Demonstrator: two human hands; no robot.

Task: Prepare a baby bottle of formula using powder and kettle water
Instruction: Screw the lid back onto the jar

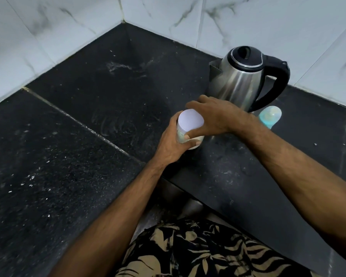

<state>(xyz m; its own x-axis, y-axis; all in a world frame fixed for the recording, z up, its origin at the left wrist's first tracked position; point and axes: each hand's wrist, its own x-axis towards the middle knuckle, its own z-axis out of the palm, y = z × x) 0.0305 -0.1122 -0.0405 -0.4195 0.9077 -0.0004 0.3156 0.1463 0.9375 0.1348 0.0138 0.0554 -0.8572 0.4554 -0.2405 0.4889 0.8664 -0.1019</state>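
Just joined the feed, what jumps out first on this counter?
Both hands meet on a white-lidded powder jar at centre: the left hand grips its side, the right hand wraps the lid. Behind stands a steel kettle, lid shut, with a blue baby bottle beside it on the black countertop.

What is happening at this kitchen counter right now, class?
A person stands at a dark stone counter with both hands on a white-lidded container, presumably the formula powder. The left hand holds its body while the right hand grips the lid from above, seemingly to open it. A steel kettle stands behind, lid closed, and a blue baby bottle stands beside it, untouched. No powder or water appears to be added yet.
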